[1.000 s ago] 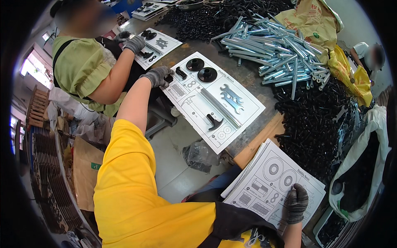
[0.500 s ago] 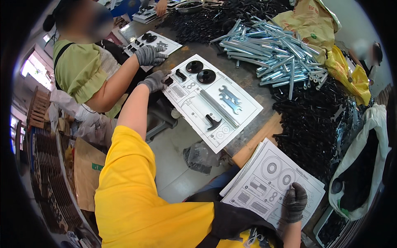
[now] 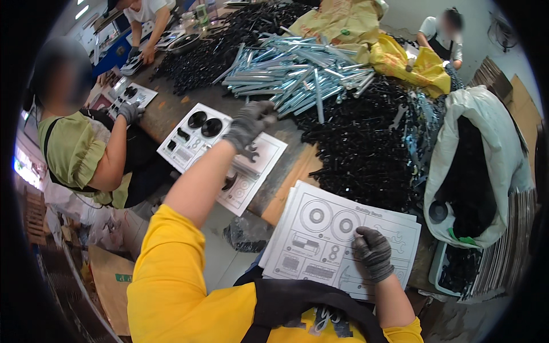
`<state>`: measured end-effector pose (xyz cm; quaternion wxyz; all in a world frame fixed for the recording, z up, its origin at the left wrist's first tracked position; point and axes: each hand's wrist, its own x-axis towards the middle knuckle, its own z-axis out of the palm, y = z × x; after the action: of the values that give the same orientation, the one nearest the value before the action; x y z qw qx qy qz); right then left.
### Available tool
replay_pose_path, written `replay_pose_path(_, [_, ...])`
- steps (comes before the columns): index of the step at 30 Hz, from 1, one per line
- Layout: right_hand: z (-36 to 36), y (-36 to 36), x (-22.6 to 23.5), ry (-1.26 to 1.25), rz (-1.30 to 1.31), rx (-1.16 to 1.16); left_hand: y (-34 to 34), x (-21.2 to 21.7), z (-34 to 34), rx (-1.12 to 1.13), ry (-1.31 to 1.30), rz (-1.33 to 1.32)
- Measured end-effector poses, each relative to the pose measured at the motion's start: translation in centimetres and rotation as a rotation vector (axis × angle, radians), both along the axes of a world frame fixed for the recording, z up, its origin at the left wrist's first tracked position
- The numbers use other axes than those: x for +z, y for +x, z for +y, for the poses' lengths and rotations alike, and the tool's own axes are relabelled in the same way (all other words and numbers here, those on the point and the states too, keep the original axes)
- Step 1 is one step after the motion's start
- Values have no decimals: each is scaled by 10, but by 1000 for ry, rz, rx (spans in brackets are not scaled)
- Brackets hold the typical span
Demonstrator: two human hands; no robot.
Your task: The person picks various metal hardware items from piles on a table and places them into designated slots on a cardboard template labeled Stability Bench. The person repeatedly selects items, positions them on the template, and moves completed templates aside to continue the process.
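My left hand (image 3: pixel 250 123), in a grey glove, reaches out over the right part of a white template card (image 3: pixel 186 155) on the bench. Its fingers curl down, just above a dark wrench (image 3: pixel 252 154) lying on the card. Two black discs (image 3: pixel 204 123) sit at the card's far end. My right hand (image 3: pixel 374 252), also gloved, rests on a stack of printed sheets (image 3: pixel 317 240) close to me, with nothing in it. A pile of silver rods (image 3: pixel 291 74) lies just beyond my left hand.
A big heap of black metal parts (image 3: pixel 366 143) covers the bench to the right. Beside it stand a white bag (image 3: pixel 486 148) and a yellow bag (image 3: pixel 412 63). A co-worker in green (image 3: pixel 80 154) works on another card at the left. Two more people stand at the back.
My left hand has moved from the card's far-left corner across to its right side, near the wrench. My right hand stays on the sheets. The view has shifted.
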<state>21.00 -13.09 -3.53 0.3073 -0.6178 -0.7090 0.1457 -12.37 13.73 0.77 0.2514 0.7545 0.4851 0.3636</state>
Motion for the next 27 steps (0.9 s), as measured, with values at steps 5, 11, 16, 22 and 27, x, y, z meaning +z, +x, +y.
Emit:
replay_pose_path(5, [2, 1, 12, -112, 74, 11, 110, -21, 55, 196, -207, 432])
replay_pose_path(11, [2, 8, 2, -129, 211, -5, 154, -41, 80, 429, -404, 426])
replay_pose_path(16, [4, 9, 4, -62, 115, 48, 120, -63, 111, 416, -213, 358])
replay_pose_path(22, [3, 20, 11, -134, 247, 141, 124, -65, 30, -141, -29, -450])
replay_pose_path(27, [-17, 100, 40, -235, 421, -134, 178, 29, -155, -401, 80, 115])
